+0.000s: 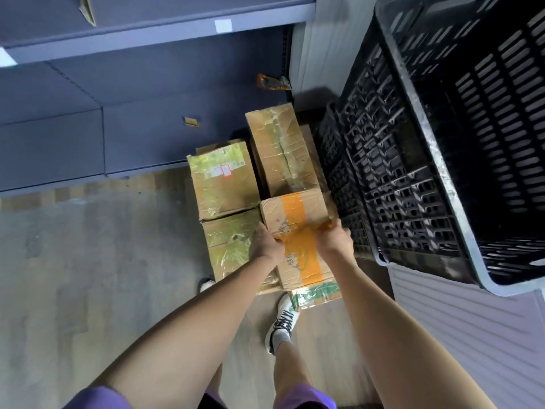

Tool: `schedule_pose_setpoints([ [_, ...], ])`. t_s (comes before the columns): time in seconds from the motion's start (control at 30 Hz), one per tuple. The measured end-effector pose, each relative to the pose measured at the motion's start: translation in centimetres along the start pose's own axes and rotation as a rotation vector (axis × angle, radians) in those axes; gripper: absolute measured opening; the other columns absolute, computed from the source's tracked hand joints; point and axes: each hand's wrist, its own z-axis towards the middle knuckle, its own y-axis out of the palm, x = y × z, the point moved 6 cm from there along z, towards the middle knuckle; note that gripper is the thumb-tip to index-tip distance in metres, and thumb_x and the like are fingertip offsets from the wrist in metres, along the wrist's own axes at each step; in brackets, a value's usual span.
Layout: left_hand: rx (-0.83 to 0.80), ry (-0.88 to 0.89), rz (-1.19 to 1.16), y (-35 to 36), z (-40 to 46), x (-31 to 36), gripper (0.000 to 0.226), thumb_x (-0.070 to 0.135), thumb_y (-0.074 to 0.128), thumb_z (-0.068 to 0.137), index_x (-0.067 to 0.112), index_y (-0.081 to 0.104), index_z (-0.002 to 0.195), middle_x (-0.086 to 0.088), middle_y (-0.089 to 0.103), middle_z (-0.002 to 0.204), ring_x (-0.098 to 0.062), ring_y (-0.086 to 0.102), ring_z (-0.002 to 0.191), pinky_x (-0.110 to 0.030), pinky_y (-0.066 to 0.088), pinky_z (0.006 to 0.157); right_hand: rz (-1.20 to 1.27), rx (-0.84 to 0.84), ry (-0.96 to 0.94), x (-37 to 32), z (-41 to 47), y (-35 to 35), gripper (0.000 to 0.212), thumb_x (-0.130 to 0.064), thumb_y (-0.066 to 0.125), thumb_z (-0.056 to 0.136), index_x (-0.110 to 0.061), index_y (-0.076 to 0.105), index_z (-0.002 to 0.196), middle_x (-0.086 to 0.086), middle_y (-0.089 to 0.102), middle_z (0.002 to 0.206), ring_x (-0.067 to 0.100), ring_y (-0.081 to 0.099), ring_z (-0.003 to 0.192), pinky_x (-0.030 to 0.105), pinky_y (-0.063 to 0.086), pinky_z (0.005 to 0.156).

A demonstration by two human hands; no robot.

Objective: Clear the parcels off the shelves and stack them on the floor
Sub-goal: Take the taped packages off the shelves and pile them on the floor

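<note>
Nearest the camera, a shoe (281,323) stands on the floor (88,261) just short of the pile, close enough for the person to bend straight over it. Both hands hold the orange-taped box (295,228), the landmark here. The left hand (265,245) is curled round its left edge and the right hand (334,239) round its right edge, fingers wrapped over the cardboard; a grip on opposite sides likely keeps the box level as it goes onto the stack. This box sits on top of the pile, over a green-printed box (321,293) that juts out nearest the person. Touching its left side lies a taped box (228,246), probably butted close so the stack holds together. Beyond that one sits a labelled box (221,178), and directly behind the orange-taped box stands a long box (280,149). To the right, black crates (413,172) hem the pile in. Farthest off, behind everything, the blue shelves (132,98) hold only an orange packet (271,82) and a cardboard scrap (191,121).
</note>
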Motion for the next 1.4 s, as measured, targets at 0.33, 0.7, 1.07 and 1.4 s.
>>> schedule_pose_setpoints([
  [0.33,-0.025,-0.026,0.092,3.1,3.9,1.0,0.047,0.007,0.056,0.095,0.01,0.038,0.137,-0.011,0.056,0.136,-0.034,0.062,0.113,-0.042,0.06,0.081,-0.009,-0.048,-0.047,1.2,5.0,1.1,0.061,-0.025,0.05,0.096,-0.014,0.028,0.151,0.017,0.05,0.139,0.037,0.054,0.121,0.042,0.047,0.098],
  [0.7,0.0,0.02,0.095,0.7,1.3,3.1,0.029,0.013,0.06,0.095,0.012,0.049,0.122,-0.01,0.063,0.127,-0.031,0.063,0.11,-0.033,0.053,0.08,-0.106,-0.057,-0.08,0.1,3.9,-0.4,0.062,-0.02,0.046,0.097,-0.016,0.023,0.155,0.013,0.032,0.155,0.035,0.039,0.138,0.049,0.041,0.109],
  [1.07,0.01,0.083,0.102,-9.0,-5.7,6.0,0.036,0.028,0.059,0.096,0.015,0.051,0.129,-0.011,0.064,0.122,-0.031,0.065,0.102,-0.031,0.051,0.075,-0.073,-0.104,-0.244,-7.2,-5.1,-5.6,0.062,-0.026,0.052,0.095,-0.012,0.032,0.151,0.015,0.051,0.14,0.034,0.059,0.113,0.041,0.054,0.087],
  [1.4,0.23,0.263,0.1,-26.2,-14.9,8.8,0.032,0.029,0.062,0.095,0.011,0.057,0.121,-0.009,0.062,0.123,-0.03,0.059,0.113,-0.038,0.05,0.093,-0.034,-0.041,-0.568,-21.5,-20.3,-11.5,0.05,-0.032,0.06,0.095,-0.008,0.047,0.137,0.014,0.061,0.128,0.032,0.057,0.117,0.028,0.043,0.084],
])
